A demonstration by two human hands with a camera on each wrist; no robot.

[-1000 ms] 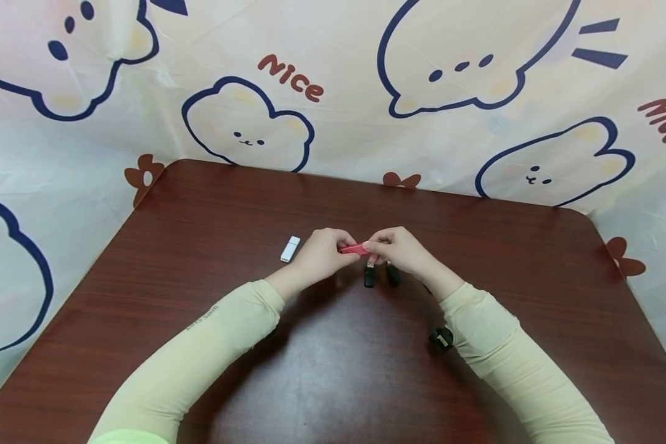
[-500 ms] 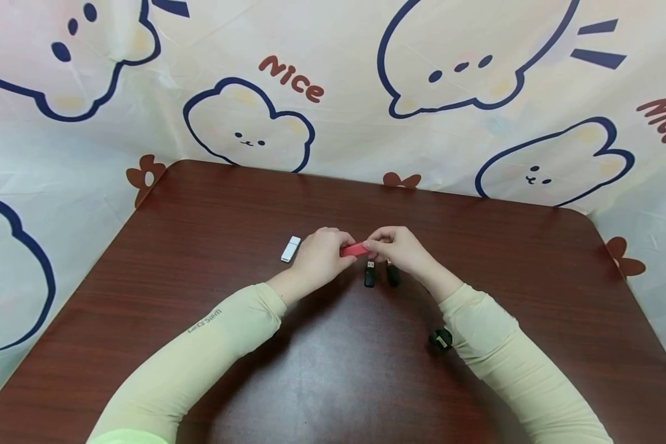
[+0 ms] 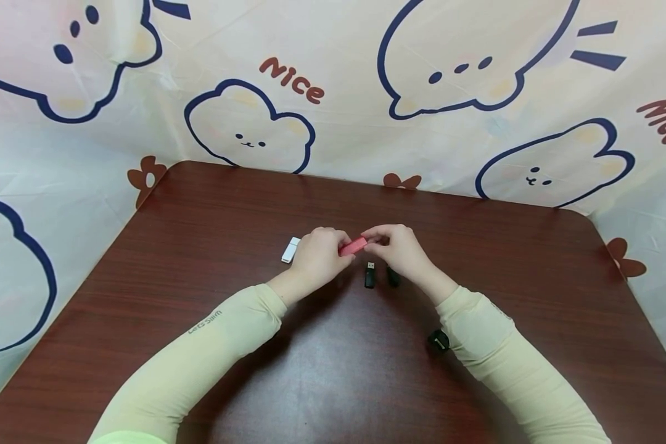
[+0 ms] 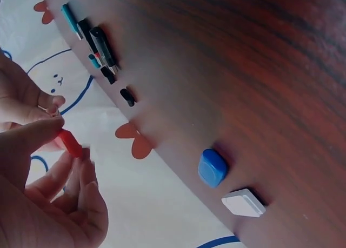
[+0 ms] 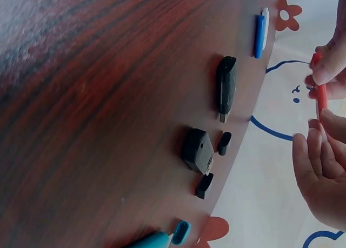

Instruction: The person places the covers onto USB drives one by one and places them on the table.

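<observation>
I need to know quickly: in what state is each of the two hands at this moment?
Left hand: closed, holding the red stick.
Right hand: closed, pinching the red stick at its other end.

One black drive (head view) partly behind the right hand

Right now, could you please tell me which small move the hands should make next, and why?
Probably a gentle pull by the right hand while the left hand holds firm: they pinch opposite ends of the red stick, and a black USB stick nearby lies with its metal connector bare.
</observation>
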